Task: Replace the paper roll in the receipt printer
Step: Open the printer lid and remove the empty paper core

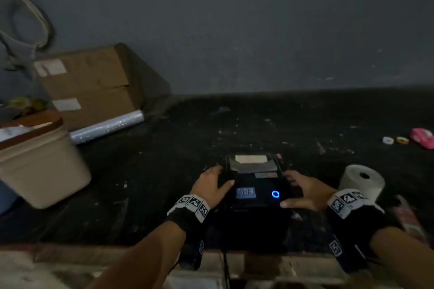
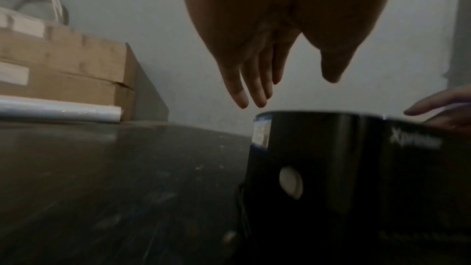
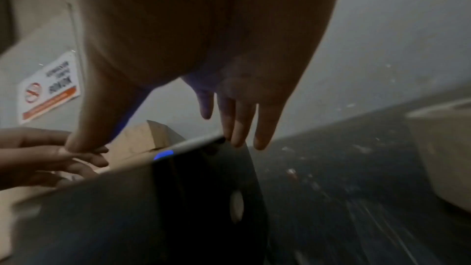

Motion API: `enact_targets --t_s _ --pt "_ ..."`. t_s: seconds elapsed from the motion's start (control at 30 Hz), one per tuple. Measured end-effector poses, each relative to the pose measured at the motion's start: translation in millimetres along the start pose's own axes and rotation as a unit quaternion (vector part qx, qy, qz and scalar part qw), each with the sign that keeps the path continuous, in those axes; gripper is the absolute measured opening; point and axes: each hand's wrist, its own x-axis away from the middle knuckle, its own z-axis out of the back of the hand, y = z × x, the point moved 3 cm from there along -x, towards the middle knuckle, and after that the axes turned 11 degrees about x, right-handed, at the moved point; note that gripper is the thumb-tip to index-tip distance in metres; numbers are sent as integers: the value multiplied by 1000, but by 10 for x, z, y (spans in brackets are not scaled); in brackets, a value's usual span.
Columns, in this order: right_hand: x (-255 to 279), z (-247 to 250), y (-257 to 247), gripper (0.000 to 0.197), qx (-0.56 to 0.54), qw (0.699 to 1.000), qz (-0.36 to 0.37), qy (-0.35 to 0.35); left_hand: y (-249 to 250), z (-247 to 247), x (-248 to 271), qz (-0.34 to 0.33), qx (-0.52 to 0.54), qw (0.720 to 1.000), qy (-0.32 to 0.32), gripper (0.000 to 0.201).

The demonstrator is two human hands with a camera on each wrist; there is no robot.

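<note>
A black receipt printer [image 1: 256, 185] with a lit blue ring [image 1: 275, 194] stands near the front edge of the dark counter [image 1: 164, 171]. A pale strip [image 1: 251, 159] shows at its far end. My left hand [image 1: 215, 181] flanks the printer's left side, fingers straight, thumb over the top. In the left wrist view these fingers [image 2: 254, 88] hang just above the printer [image 2: 356, 168]. My right hand [image 1: 301, 191] flanks the right side; its straight fingers [image 3: 237, 128] touch the printer's top edge [image 3: 193, 144]. A white paper roll [image 1: 362, 183] stands upright just right of the printer.
A cardboard box [image 1: 94, 84] leans on the wall at the back left, with a roll of clear film [image 1: 108, 126] in front of it. A beige bin [image 1: 40, 161] stands at the left. Two small tape rolls [image 1: 388, 140] and a pink object [image 1: 422, 137] lie far right.
</note>
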Motion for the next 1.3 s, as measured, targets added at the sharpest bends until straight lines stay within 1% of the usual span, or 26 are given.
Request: enact_targets --t_s 0.03,0.07,0.13,0.23,0.3,0.33,0.5,0.6,0.7,0.8,1.0,1.07,1.17,1.3 --pt "6 -91 3 118 -16 1000 1 10 -100 -36 39 24 5 1000 -13 66" --pt "22 -148 -22 115 -22 1000 -12 11 -173 -64 80 42 7 999 -30 74" --pt "69 -315 -59 110 -25 999 -40 23 -299 -152 192 71 23 994 -85 83" --pt "38 -445 -76 111 -42 993 -87 70 -323 -242 261 75 73 981 -164 83" --pt "-7 -523 -22 116 -48 986 -132 87 -349 -286 264 67 97 974 -192 85" --pt "-25 -544 -23 118 -54 984 -145 87 -359 -313 254 60 98 974 -195 86" --pt "-73 -609 8 116 -110 977 -157 89 -418 -402 188 59 83 978 -180 94" --pt "-64 -631 -5 116 -142 973 -143 108 -426 -413 189 58 88 979 -175 93" --pt "-51 -696 51 115 -162 967 -152 123 -443 -426 190 55 88 980 -172 91" --pt "-38 -716 42 112 -146 967 -168 128 -440 -411 192 51 85 980 -175 90" --pt "-18 -633 -11 108 -107 970 -195 97 -422 -377 190 60 103 976 -183 87" --pt "-5 -604 -43 105 -97 971 -194 102 -418 -373 190 57 103 976 -181 87" --pt "20 -542 -104 99 -90 970 -195 114 -378 -317 188 47 108 980 -161 80" --pt "-15 -296 -219 85 -33 970 -208 122 -274 -138 59 34 131 984 -114 66"
